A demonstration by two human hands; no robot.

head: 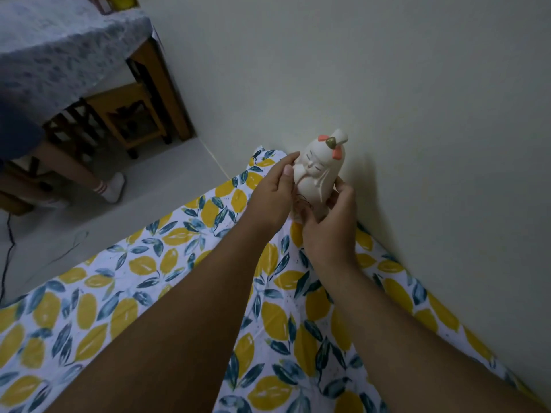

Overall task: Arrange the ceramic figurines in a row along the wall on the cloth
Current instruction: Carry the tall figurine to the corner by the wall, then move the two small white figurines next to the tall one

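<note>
A cream ceramic figurine with closed eyes, a topknot and orange bows stands upright near the far corner of the lemon-print cloth, close to the pale wall. My left hand grips its left side with thumb and fingers. My right hand wraps around its lower right side and base. The bottom of the figurine is hidden behind my fingers, so I cannot tell whether it touches the cloth. No other figurine is in view.
The cloth runs along the wall on the right. At the upper left stands a table with a grey patterned cover, a wooden stool under it, and another person's leg in a white sock. A dark cable lies on the floor.
</note>
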